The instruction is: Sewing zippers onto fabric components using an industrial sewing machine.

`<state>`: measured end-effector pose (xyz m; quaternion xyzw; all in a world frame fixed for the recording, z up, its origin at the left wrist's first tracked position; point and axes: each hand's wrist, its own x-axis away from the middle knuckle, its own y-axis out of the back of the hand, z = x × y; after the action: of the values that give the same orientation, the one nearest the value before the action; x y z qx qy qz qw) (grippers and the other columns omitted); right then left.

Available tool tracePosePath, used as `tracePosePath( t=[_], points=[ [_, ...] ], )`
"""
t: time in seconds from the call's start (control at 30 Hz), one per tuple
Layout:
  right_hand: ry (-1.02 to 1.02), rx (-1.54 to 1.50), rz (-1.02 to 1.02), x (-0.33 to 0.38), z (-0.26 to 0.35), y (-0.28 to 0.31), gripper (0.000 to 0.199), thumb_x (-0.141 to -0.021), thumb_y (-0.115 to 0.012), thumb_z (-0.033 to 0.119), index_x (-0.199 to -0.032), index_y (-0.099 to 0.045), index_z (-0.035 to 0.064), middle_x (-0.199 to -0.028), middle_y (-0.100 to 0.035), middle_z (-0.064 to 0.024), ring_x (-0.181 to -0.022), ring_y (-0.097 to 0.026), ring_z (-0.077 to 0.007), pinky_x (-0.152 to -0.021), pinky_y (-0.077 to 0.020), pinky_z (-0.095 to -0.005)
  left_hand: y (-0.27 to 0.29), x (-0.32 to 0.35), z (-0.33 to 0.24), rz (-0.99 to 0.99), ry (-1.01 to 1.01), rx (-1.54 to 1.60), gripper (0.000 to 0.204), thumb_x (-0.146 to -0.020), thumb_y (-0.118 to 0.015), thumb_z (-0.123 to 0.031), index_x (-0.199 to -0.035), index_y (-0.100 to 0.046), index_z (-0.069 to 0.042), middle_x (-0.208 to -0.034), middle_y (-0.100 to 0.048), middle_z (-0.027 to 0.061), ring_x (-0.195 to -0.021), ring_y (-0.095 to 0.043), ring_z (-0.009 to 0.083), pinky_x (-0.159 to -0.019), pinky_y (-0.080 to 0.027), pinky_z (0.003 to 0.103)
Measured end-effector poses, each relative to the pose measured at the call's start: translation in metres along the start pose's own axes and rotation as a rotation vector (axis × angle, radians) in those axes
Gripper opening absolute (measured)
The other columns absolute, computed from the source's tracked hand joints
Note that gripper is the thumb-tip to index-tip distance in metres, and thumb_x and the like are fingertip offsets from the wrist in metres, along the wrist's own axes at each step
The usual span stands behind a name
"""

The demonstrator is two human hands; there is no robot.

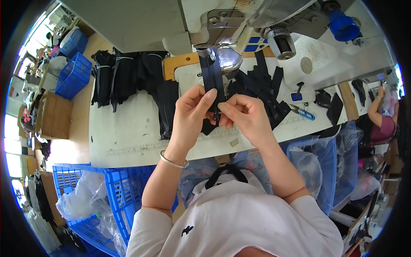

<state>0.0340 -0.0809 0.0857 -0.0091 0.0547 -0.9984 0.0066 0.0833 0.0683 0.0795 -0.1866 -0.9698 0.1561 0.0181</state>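
Observation:
A black zipper (211, 76) runs lengthwise toward me from under the sewing machine's needle area (214, 48). My left hand (191, 112) pinches its left edge between thumb and fingers. From the other side my right hand (247, 114) grips the zipper's near end with thumb and forefinger, close to the slider (216, 116). A loose pile of black zippers (256, 91) lies just beyond my right hand. To the left of my left hand, another dark strip bundle (167, 107) rests on the white sewing table (120, 141).
Tied black bundles (125, 73) lie at the table's far left. Blue-handled snips (305, 113) are to the right. A blue basket (114, 201) with clear plastic bags stands below left, a blue bin (327, 171) below right. Another person (381, 118) sits at far right.

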Motion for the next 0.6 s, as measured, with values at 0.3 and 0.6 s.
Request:
tracePosePath(
  t=[0.3, 0.6],
  points=[
    [0.115, 0.133, -0.088, -0.017, 0.009, -0.002, 0.023, -0.089, -0.064, 0.018, -0.076, -0.060, 0.0001, -0.060, -0.060, -0.0015, -0.054, -0.055, -0.0042, -0.049, -0.0427, -0.0192, -0.007, -0.019, -0.006, -0.125, -0.021, -0.099, 0.028, -0.094, -0.058, -0.022, -0.070, -0.050, -0.008, -0.063, -0.041, -0.0085, -0.053, -0.033, -0.0004, -0.045, -0.027, 0.017],
    [0.184, 0.267, -0.233, -0.033, 0.025, -0.006, 0.020, -0.087, -0.065, 0.016, -0.076, -0.063, -0.0007, -0.056, -0.059, -0.0018, -0.049, -0.053, -0.0045, -0.046, -0.0404, -0.0192, -0.007, -0.058, -0.020, -0.222, -0.141, -0.184, 0.017, -0.089, -0.055, -0.010, -0.076, -0.059, -0.001, -0.066, -0.048, -0.0050, -0.060, -0.036, 0.0033, -0.054, -0.030, 0.022]
  ],
)
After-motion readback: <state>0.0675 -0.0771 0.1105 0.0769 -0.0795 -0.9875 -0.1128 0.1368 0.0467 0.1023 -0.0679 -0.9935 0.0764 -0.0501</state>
